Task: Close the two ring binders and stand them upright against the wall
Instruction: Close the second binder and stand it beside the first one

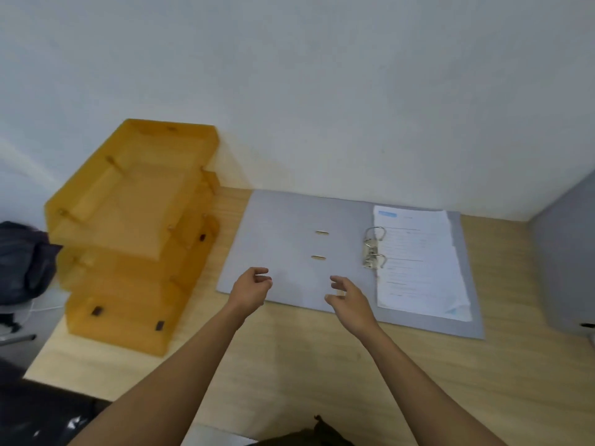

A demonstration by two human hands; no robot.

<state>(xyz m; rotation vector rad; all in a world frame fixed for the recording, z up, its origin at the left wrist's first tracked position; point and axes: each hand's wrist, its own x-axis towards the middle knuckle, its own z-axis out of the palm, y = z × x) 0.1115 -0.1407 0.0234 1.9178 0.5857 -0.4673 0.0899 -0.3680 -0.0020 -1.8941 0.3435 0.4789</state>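
You've barely begun. The wall [322, 75] has nothing standing against it. One binder [283, 252] lies flat and open on the desk [289, 365], near the wall, papers [418, 262] on its rings [373, 247]. No second binder shows. Your left hand [251, 289] and right hand [349, 299] hover over its near edge, fingers loosely spread, holding nothing.

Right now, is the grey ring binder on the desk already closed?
No, the grey ring binder lies open and flat on the desk, with its metal rings and papers exposed.
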